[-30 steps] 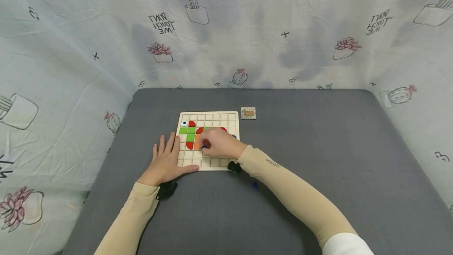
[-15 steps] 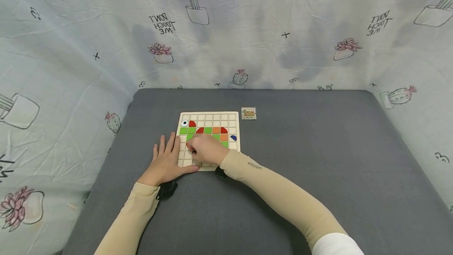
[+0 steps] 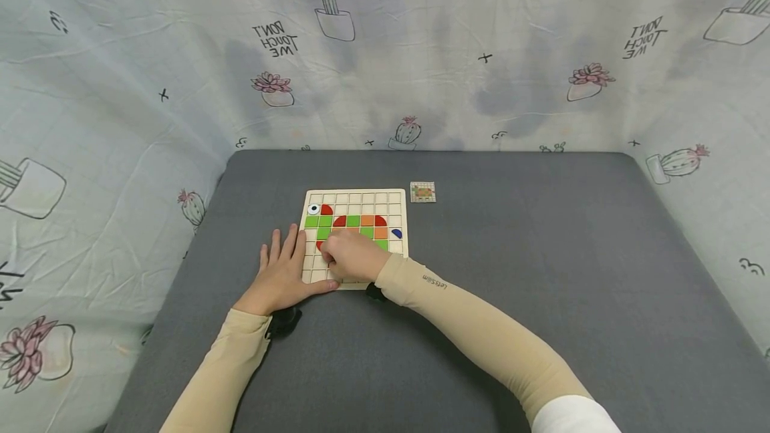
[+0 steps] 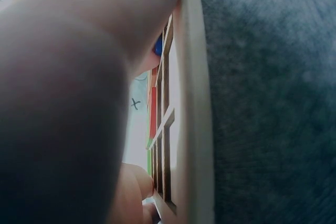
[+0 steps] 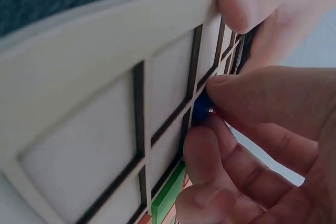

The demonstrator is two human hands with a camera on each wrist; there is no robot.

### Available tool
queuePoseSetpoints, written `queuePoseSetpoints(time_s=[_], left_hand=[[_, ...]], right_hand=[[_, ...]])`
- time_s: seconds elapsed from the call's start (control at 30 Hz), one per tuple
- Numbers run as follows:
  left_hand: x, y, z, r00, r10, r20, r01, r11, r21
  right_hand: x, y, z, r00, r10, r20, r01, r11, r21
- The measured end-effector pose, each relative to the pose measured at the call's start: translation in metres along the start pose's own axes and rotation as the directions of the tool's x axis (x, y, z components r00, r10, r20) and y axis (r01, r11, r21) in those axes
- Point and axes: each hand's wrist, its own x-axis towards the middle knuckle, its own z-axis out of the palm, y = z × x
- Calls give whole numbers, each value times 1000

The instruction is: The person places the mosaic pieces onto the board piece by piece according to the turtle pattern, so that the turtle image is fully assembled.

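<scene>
A wooden grid board (image 3: 365, 198) lies on the table, with coloured tiles set in several cells. My left hand (image 3: 281, 274) lies flat with spread fingers at the board's left side, its thumb on the near edge. Low over the front left of the board, my right hand (image 3: 356, 254) pinches a small blue tile (image 5: 200, 107) between thumb and fingers, right at a cell. A green tile (image 5: 167, 195) sits just beside those fingers. Part of the tile pattern is hidden under the right hand. A blue half-round tile (image 3: 396, 234) lies in a cell at the right.
A small printed pattern card (image 3: 423, 192) lies beyond the board's right corner. The grey table (image 3: 541, 252) stretches out around the board, and a patterned curtain (image 3: 445, 52) hangs behind it. Both forearms reach in from the front.
My right hand has moved left and nearer across the board with the blue tile, then stayed there. A blue piece seen on the table by the right sleeve no longer shows. The left hand stays put.
</scene>
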Motion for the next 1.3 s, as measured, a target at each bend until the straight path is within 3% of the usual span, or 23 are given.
queuePoseSetpoints(time_s=[0.97,1.13,1.3], left_hand=[[1,-2,1,1000,-15,27,15,1000,4],[2,-1,1,999,-27,19,27,999,24],[3,0,1,999,-41,22,41,999,26]], right_hand=[[-7,-2,-10,999,31,13,-32,998,56],[-18,0,-17,997,78,2,-78,995,67],[-44,5,-26,992,120,-45,-115,990,84]])
